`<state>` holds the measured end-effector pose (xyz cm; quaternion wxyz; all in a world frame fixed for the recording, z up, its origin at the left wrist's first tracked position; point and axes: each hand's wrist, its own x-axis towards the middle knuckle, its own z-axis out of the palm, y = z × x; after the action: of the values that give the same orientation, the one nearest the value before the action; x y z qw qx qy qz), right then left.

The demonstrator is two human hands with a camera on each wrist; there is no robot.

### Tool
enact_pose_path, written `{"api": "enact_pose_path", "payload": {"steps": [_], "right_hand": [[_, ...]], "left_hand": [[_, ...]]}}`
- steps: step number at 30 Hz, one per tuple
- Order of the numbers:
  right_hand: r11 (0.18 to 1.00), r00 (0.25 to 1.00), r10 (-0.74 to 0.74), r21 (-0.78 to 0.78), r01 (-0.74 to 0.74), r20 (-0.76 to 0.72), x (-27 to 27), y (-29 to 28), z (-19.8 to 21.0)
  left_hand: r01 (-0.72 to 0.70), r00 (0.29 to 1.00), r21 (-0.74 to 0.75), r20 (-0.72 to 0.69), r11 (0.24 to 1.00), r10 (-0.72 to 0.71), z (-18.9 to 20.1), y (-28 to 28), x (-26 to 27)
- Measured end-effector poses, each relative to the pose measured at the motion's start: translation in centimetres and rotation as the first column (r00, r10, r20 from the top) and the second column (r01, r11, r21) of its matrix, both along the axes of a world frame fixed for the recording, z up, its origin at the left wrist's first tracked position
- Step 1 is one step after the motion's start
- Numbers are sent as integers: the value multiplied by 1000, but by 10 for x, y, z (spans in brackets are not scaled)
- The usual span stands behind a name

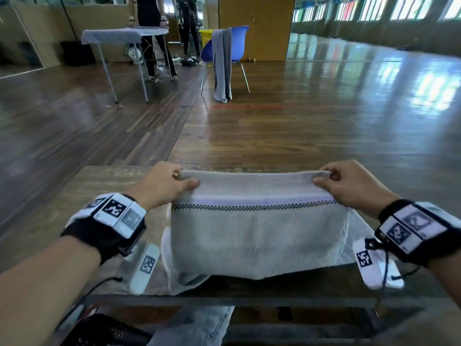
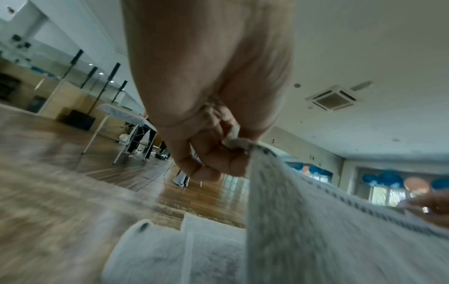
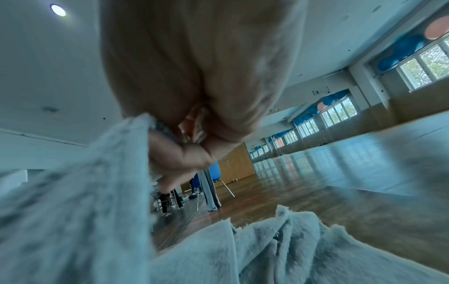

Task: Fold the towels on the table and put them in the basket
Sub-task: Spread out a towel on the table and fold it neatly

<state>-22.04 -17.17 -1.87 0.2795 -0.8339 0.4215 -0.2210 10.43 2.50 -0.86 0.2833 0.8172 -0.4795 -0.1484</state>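
- A dark mesh basket [image 1: 109, 332] shows at the bottom left of the head view, below the near edge of the wooden table [image 1: 74, 196]; only part of it is visible.
- A grey towel [image 1: 257, 236] with a dark checked stripe hangs over the table, its top edge raised and stretched flat between both hands, its lower part lying on the tabletop.
- The left hand [image 1: 162, 184] pinches the towel's top left corner, thumb on the near side, fingers curled behind.
- The right hand [image 1: 349, 183] pinches the top right corner in the same way.
- Both wrists wear black bands with printed square markers.
- Beyond the table lies a glossy wooden floor.
- Farther off stands a blue chair [image 1: 237, 43] with a grey cloth [image 1: 220, 63] draped over it.
- To its left stands a folding table [image 1: 119, 36] under a pale cover, with a person in dark clothes [image 1: 149, 26] behind it.
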Motion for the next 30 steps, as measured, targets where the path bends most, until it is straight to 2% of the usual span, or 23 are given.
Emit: {"api": "enact_pose_path", "payload": {"steps": [6, 9, 11, 13, 16, 19, 22, 24, 27, 30], "right_hand": [[981, 990, -133, -145, 126, -40, 69, -99, -29], [993, 952, -60, -113, 27, -301, 95, -131, -51], [992, 861, 30, -87, -86, -508, 107, -138, -69], [987, 822, 59, -90, -132, -566, 112, -138, -84], [992, 862, 37, -85, -92, -506, 110, -135, -92], [995, 898, 15, -82, -57, -440, 102, -126, -82], [987, 969, -25, -161, -15, -244, 92, -109, -57], [971, 998, -17, -239, 2, -60, 83, -91, -37], [934, 984, 63, -357, 0, 165, 72, -50, -9], [917, 932, 186, -396, -51, 311, 60, 1, 5]], "left_hand": [[-128, 972, -119, 181, 985, 148, -34, -106, 46], [-108, 952, 10, 289, 994, 101, -63, -141, 58], [-57, 938, 166, 345, 984, -4, -83, -155, 61], [-16, 928, 261, 364, 965, -83, -97, -160, 61], [-8, 933, 253, 349, 967, -84, -105, -156, 60], [8, 945, 183, 321, 983, -67, -98, -148, 53], [-5, 956, 32, 293, 999, -4, -82, -133, 44], [6, 966, -5, 257, 1000, -5, -72, -121, 36], [7, 989, -8, 147, 1000, -6, -54, -103, 20], [136, 984, -133, 137, 982, -117, -30, -85, -9]]}}
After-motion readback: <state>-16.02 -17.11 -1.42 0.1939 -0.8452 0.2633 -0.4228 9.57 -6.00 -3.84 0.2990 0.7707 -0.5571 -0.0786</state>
